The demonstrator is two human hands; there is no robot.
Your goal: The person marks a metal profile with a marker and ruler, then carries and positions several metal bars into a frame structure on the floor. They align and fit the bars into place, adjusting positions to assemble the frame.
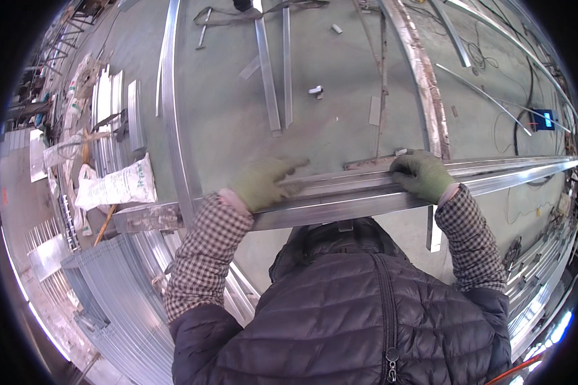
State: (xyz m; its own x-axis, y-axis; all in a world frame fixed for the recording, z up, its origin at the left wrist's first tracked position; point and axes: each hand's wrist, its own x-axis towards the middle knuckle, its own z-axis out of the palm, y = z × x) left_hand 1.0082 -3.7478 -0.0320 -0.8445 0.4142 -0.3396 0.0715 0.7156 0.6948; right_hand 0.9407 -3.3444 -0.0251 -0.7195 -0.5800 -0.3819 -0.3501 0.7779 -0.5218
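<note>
Long silvery metal bars [359,206] lie side by side across the space before me, running off to the right. My left hand [266,183], in a green work glove, is over the left part of the bars with its fingers stretched out and apart. Farther right, my right hand [425,176], also gloved in green, has its fingers curled down around the far bar. A small white piece [400,153] shows just beyond those fingers; whether they touch it I cannot tell. The palm sides of both hands are hidden.
A long metal beam [171,96] and a worn, whitish beam [424,77] extend away under the bars. A white sack [119,185] lies at left, near stacked grey profiles [119,289]. Loose strips [266,70] lie on the floor ahead; a blue device [544,120] is far right.
</note>
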